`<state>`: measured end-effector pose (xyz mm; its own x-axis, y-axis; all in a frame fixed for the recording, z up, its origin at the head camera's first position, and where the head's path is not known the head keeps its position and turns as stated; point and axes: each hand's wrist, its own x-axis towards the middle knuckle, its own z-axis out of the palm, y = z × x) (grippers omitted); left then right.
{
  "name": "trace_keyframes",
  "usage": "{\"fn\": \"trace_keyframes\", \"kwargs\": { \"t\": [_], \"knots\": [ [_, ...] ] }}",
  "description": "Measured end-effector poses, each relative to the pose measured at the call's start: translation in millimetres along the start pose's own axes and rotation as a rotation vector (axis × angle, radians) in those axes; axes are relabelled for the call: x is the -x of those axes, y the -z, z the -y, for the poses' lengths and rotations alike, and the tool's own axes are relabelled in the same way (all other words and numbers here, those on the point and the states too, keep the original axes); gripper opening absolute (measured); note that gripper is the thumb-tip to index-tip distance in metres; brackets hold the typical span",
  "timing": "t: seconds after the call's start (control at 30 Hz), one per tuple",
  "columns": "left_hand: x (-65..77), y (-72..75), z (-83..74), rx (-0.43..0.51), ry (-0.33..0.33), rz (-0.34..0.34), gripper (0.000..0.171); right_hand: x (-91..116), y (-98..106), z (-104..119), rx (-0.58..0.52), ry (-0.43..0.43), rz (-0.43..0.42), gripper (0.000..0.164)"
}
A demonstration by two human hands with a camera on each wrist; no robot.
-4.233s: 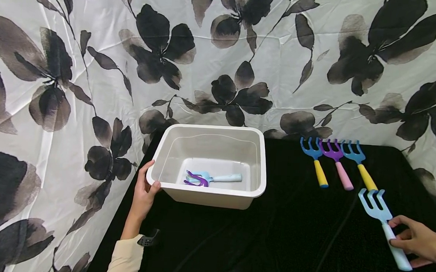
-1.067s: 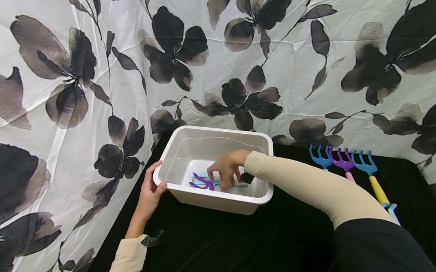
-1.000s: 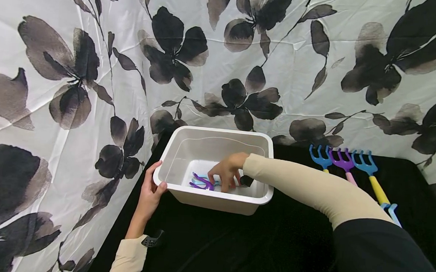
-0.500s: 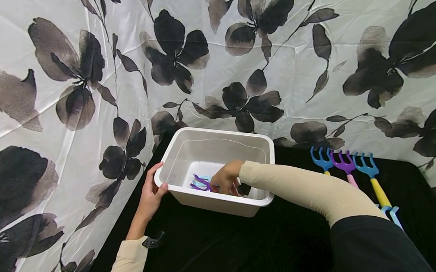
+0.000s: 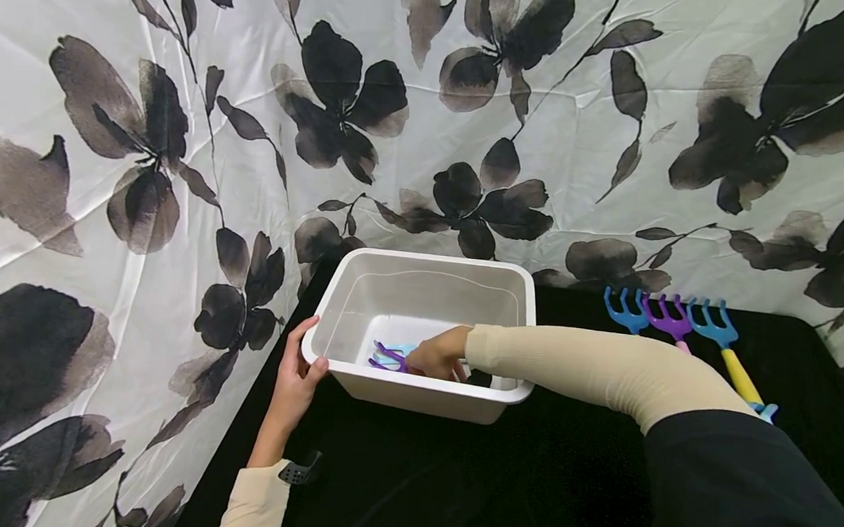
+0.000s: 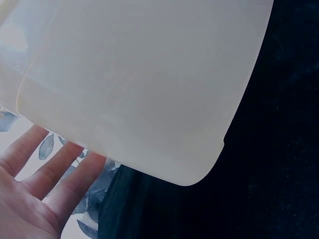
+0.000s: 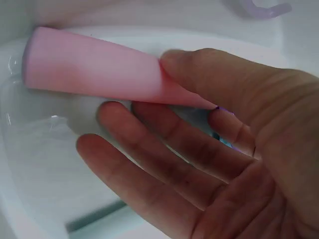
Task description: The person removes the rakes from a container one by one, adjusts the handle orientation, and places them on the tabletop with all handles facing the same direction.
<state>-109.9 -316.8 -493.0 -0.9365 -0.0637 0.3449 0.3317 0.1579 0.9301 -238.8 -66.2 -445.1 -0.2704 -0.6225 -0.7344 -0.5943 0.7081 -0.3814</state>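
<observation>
A white plastic tub (image 5: pixel 415 397) stands on the black cloth. My left hand (image 5: pixel 296 380) grips its left rim, thumb over the front corner and fingers along the outside. My right hand (image 5: pixel 437 355) is down inside the tub. There its thumb and fingers pinch the pink handle (image 7: pixel 94 64) of a purple-tined hand rake (image 5: pixel 387 359). Beside that rake lies a pale blue hand rake (image 5: pixel 406 348), mostly hidden by the right hand. Its pale handle (image 7: pixel 104 219) shows below my fingers in the right wrist view.
At the back right of the table lie a blue hand rake (image 5: pixel 626 310), a purple one (image 5: pixel 668 316) and another blue one with a yellow handle (image 5: pixel 741 377). My right sleeve (image 5: pixel 589 364) covers part of them. A floral curtain (image 5: pixel 414 136) hangs behind the table.
My right hand has left the pale blue rake at the table's right, reached into the tub, sunk lower and taken hold of the pink handle. The left hand keeps its grip on the rim.
</observation>
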Motion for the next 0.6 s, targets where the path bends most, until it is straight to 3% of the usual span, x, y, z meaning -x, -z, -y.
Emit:
{"fn": "trace_keyframes", "kwargs": {
  "t": [0.33, 0.6],
  "knots": [
    [10.1, -5.5, -5.0, -0.002, -0.011, -0.014, 0.068, 1.7, -8.8, 2.4, 0.035, -0.015, 0.001, 0.035],
    [22.2, -9.0, -3.2, 0.004, -0.017, -0.035, 0.068, 5.5, -7.9, 2.7, 0.076, 0.047, -0.039, 0.036]
  ]
}}
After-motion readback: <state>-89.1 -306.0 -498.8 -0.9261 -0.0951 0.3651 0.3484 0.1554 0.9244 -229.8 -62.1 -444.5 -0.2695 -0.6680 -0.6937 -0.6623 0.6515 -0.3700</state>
